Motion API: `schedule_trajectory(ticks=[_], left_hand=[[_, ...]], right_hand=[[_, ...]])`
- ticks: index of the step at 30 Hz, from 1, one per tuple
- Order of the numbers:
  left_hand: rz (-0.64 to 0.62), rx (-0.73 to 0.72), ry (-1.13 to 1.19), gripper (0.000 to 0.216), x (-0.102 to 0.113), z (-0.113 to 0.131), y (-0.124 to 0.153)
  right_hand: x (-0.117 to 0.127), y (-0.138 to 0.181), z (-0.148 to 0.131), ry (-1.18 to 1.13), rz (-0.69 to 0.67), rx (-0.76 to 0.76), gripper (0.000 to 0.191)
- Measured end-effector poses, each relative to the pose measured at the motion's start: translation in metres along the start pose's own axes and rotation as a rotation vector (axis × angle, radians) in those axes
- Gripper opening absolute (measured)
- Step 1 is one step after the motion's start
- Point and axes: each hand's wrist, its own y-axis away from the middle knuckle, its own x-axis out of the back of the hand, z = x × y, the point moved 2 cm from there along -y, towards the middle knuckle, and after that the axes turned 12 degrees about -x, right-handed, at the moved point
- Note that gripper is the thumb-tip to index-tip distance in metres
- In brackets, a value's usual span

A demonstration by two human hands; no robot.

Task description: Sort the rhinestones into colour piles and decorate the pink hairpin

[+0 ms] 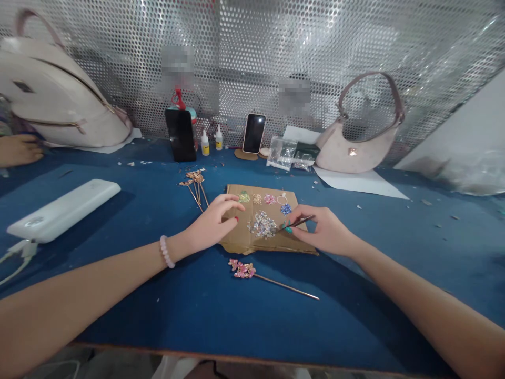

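Note:
In the head view, my right hand (321,229) is closed on a pair of dark tweezers (300,221). Their tips reach the right edge of a pile of clear, shiny rhinestones (263,225) on a piece of cardboard (236,239). My left hand (215,221) rests at the cardboard's left side, fingers apart and holding nothing. Small heaps of green (244,197), gold (257,198), pink (269,199) and blue stones (286,209) lie along the far part, beside a small pale ring (282,199). Nearer me lies a hairpin with pink flowers (244,269).
Several gold hairpins (196,181) lie behind my left hand. A white power bank (65,210) is at left. Farther back stand two phones (180,136), two glue bottles (205,143), plastic bags (281,153), a handbag (353,147) and a backpack (63,95). Another person's hand (20,150) shows far left.

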Motion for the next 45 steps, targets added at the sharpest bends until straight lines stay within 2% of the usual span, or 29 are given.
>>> schedule_trajectory(ticks=[45], left_hand=[[-0.008, -0.017, -0.011, 0.026, -0.0007, -0.0024, 0.0006]], right_hand=[[0.0019, -0.0017, 0.0034, 0.042, 0.064, 0.005, 0.007]])
